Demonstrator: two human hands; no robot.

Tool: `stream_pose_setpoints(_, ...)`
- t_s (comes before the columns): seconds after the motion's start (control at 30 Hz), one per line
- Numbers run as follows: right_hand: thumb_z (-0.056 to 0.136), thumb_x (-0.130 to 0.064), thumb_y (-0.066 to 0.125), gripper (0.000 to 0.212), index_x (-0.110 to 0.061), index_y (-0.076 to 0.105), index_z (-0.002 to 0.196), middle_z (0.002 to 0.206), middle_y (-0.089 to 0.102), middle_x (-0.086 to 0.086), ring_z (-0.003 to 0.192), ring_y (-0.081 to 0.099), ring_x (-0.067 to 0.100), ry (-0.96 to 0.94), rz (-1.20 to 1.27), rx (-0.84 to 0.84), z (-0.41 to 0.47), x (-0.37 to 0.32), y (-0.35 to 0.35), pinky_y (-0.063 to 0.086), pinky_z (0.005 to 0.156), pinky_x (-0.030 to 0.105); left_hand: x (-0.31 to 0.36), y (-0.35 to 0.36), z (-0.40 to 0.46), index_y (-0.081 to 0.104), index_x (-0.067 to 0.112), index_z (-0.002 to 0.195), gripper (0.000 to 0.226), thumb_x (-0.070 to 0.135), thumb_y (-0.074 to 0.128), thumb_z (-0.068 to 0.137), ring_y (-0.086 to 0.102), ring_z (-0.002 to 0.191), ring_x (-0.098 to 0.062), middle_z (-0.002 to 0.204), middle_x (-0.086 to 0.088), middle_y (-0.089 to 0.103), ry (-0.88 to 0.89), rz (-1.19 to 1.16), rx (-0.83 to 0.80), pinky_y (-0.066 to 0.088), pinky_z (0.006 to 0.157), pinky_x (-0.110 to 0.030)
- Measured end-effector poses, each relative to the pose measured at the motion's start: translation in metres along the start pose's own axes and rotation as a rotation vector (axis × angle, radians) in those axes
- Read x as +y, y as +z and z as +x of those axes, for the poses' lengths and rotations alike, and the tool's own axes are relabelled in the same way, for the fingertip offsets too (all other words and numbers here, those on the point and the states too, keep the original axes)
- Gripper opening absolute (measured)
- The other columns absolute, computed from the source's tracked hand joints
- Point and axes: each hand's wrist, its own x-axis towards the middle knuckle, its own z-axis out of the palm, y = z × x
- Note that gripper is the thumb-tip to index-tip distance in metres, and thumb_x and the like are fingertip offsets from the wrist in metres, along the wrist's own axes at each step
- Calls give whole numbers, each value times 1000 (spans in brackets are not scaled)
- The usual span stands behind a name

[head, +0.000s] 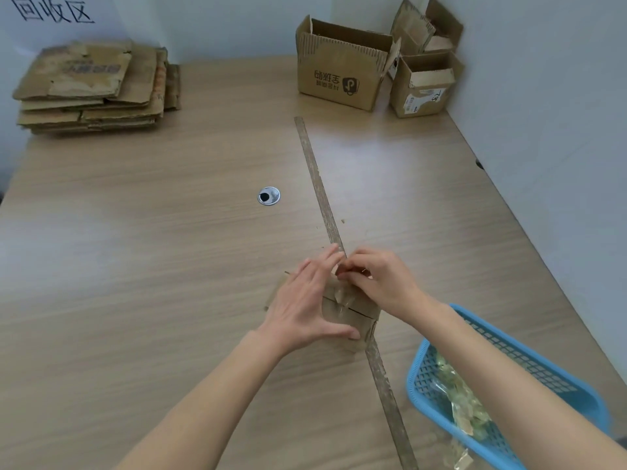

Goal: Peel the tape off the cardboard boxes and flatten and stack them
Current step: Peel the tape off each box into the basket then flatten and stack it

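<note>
A wood-grain desk (135, 266) carries a small cardboard box (349, 313) near its front edge. The left hand (305, 303) presses flat on it, fingers straight; the right hand (376, 279) pinches tape (341, 296) at its top.

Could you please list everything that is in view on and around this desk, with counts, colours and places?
small box: one, brown, near centre, under the hands
flattened stack: one pile, brown, far left corner
upright boxes: three, brown, open, far right corner
basket: one, blue, near right, holding crumpled clear tape
long strip: one, grey-brown, running down the desk
cable port: one, silver, mid-desk
desk: one, light wood
wall sign: one, white with black characters, top left
left hand: one, flat on the small box
right hand: one, pinching at the box's top
</note>
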Motion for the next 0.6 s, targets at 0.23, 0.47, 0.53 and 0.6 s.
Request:
stream_pose_setpoints(0.23,83,-55,74,43,-34,64,119,119,50,-20,96,58,4,12,-106,-206,-36,9,-3,49,81,23,-7,-9,-9,32,30,155,131,89,74,46,11,155,-22,161,-1,19,-62,177,176,-2,125,-50)
stream_pose_setpoints(0.47,94,-29,70,18,-19,62,82,81,60,-10,67,56,13,57,-266,89,-44,-18,15,44,61,30,14,0,-30,50,28,140,103,71,82,52,45,132,-16,141,6,49,-515,91,328,33,104,-46)
stream_pose_setpoints(0.53,94,-27,69,20,-21,59,78,77,59,-11,66,54,8,146,-183,145,-51,-24,21,42,61,26,16,12,-40,49,25,142,90,61,83,67,48,134,-14,143,7,52,-665,-169,324,39,107,-39)
stream_pose_setpoints(0.6,93,-29,69,19,-24,59,78,76,59,-13,66,53,5,141,-165,87,-59,-31,26,41,62,23,16,20,-45,53,32,137,67,50,81,80,51,133,-10,141,9,57,-661,-418,250,39,108,-28)
